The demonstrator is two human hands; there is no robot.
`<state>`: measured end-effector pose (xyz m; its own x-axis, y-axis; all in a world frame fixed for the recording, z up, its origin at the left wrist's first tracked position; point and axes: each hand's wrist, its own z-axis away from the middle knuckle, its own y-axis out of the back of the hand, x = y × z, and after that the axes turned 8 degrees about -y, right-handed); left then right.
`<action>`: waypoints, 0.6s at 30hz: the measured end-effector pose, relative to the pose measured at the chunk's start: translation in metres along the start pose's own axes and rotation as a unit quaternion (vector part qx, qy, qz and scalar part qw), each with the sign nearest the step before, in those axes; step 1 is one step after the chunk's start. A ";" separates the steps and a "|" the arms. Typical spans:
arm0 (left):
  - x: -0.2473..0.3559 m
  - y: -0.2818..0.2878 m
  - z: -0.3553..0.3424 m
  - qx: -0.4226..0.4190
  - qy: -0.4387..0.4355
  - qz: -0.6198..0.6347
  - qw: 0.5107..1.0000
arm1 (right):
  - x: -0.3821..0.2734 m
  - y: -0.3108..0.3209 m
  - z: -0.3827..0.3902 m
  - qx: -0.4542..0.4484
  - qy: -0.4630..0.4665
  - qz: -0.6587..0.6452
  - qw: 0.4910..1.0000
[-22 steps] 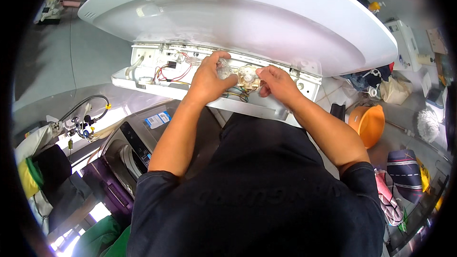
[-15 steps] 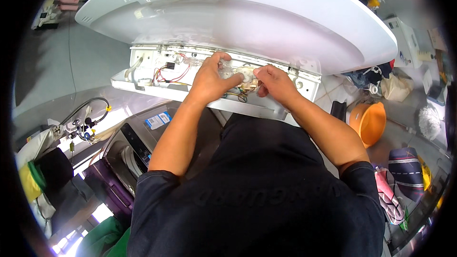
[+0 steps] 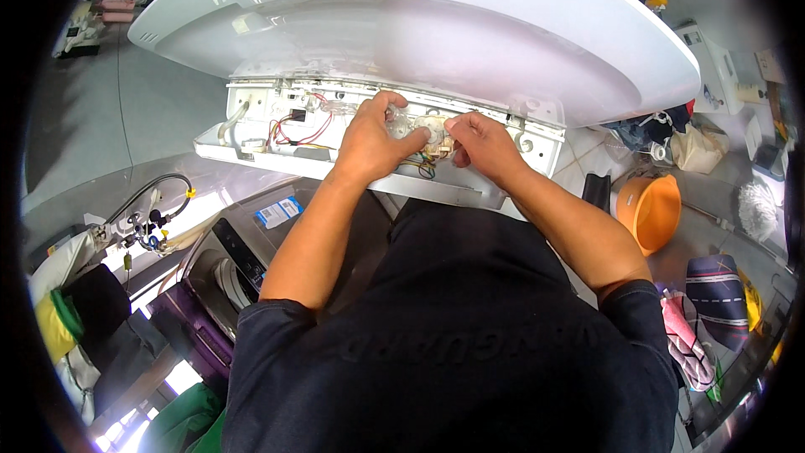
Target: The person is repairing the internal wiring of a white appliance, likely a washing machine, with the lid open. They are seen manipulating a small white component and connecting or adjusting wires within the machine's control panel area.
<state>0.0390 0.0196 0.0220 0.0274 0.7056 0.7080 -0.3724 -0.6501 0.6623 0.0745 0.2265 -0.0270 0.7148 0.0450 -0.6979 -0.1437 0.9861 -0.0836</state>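
Both the left hand and the right hand work inside a long white housing, below a raised glossy white panel on the far side. Between them, right of the housing's middle, sits a small white component; coloured wires loop out on its near side.

Within the last second, the change is slight. The left thumb reaches a little further right, toward the component, and the right fingertips come slightly further left along it. The component now shows a paler, rounder face, so it looks somewhat turned, though the fingers cover too much to be certain. That suggests finer handling of this one part, with the hands closing in on it from both sides.

The right thumb and index finger appear pinched on the component's right edge. The left hand curves around a clear plastic piece just left of the component, thumb and index spread apart; whether it presses on the plastic or merely frames it, I cannot tell.

Further left in the housing, the red wires lie in a loose loop, clear of the fingers, seemingly unchanged. An orange bucket stands well apart on the right.
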 end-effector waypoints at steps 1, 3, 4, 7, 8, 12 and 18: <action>-0.002 0.000 0.000 0.003 -0.004 -0.002 1.000 | -0.002 -0.001 0.002 0.001 -0.001 0.001 1.000; -0.002 0.001 0.001 0.003 -0.008 -0.002 1.000 | -0.002 0.000 0.001 -0.007 -0.003 -0.005 1.000; -0.002 0.002 0.002 0.001 -0.008 -0.001 1.000 | 0.001 0.002 -0.004 -0.017 -0.005 -0.012 1.000; -0.001 0.002 0.002 0.002 -0.010 0.004 1.000 | -0.002 0.005 -0.004 -0.026 -0.011 -0.005 1.000; 0.000 0.003 0.003 0.003 -0.010 0.006 1.000 | -0.005 0.005 -0.002 -0.027 -0.013 0.001 1.000; 0.003 0.004 0.002 0.001 -0.026 0.003 1.000 | -0.012 0.005 0.001 -0.028 -0.026 0.022 0.999; 0.004 0.004 0.000 -0.006 -0.048 0.011 0.999 | -0.003 0.012 -0.016 -0.075 -0.063 -0.022 0.995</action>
<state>0.0376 0.0202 0.0278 0.1087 0.6609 0.7426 -0.3855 -0.6605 0.6443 0.0595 0.2354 -0.0369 0.8015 0.0318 -0.5972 -0.2046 0.9529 -0.2238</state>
